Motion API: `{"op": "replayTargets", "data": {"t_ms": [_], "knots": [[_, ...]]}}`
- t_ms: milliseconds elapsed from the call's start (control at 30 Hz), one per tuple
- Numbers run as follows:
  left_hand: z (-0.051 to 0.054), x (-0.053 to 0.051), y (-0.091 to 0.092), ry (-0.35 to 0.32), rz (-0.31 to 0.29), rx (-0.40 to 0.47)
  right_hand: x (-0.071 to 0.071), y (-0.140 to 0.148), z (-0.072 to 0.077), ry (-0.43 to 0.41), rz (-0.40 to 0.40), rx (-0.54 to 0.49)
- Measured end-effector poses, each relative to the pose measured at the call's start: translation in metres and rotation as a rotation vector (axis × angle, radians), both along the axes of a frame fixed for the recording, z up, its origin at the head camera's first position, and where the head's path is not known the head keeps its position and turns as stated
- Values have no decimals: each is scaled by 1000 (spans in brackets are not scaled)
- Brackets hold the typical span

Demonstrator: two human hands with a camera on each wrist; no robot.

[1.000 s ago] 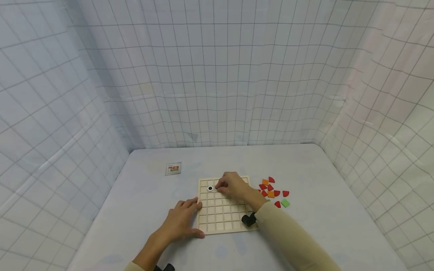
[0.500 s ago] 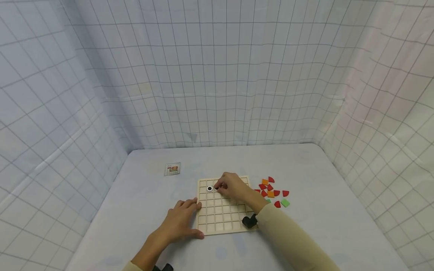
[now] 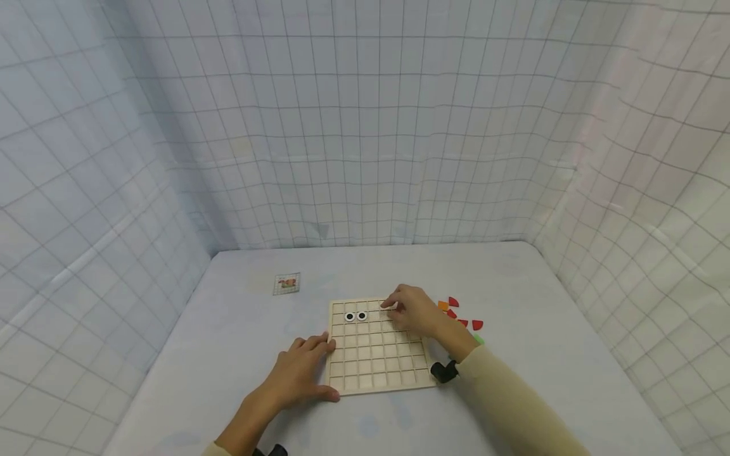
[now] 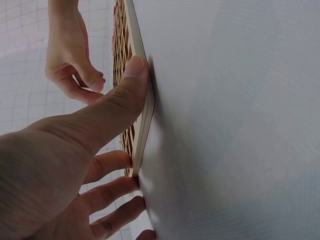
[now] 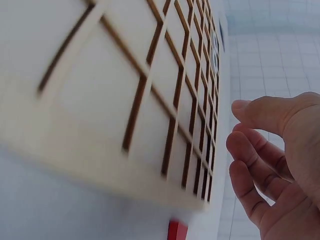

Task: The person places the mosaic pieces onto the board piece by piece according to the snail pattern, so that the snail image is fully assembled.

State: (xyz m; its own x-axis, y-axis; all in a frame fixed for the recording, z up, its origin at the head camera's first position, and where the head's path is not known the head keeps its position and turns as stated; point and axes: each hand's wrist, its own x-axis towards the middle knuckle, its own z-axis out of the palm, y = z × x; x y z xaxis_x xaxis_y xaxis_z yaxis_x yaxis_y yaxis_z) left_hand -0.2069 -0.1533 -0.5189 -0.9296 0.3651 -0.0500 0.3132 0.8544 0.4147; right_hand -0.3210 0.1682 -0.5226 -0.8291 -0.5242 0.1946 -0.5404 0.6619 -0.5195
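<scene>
A wooden grid board point(image 3: 365, 352) lies on the table. Two white discs with black centres, one point(image 3: 350, 316) beside the other point(image 3: 362, 315), sit side by side in its upper left cells. My left hand point(image 3: 299, 373) rests at the board's left edge, fingers spread; in the left wrist view the thumb of that hand point(image 4: 75, 130) lies on the rim. Over the upper right of the board hovers my right hand point(image 3: 419, 311), and the right wrist view shows this hand point(image 5: 280, 155) with loosely bent fingers and nothing between them.
Right of the board lie red quarter-round pieces point(image 3: 477, 325), an orange square point(image 3: 443, 305) and a green piece point(image 3: 479, 340), partly hidden by the right arm. A small picture card point(image 3: 286, 284) lies at the back left. Grid-lined white curtains point(image 3: 365, 126) surround the table.
My right hand has let go of the second disc, which stays beside the first, and has moved right across the board. My left hand keeps its place at the edge.
</scene>
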Motion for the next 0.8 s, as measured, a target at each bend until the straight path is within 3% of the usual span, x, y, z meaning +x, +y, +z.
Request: {"op": "replayTargets", "data": {"t_ms": [167,533,800], "knots": [[2,3,-2,4,-1,13,1,31,2,16,-20,-27],[3,4,-1,14,-6,13,1,98,-1,-21,-270,19],[2,4,-1,11,-1,10,4,130,-3,-86,-379,10]]}}
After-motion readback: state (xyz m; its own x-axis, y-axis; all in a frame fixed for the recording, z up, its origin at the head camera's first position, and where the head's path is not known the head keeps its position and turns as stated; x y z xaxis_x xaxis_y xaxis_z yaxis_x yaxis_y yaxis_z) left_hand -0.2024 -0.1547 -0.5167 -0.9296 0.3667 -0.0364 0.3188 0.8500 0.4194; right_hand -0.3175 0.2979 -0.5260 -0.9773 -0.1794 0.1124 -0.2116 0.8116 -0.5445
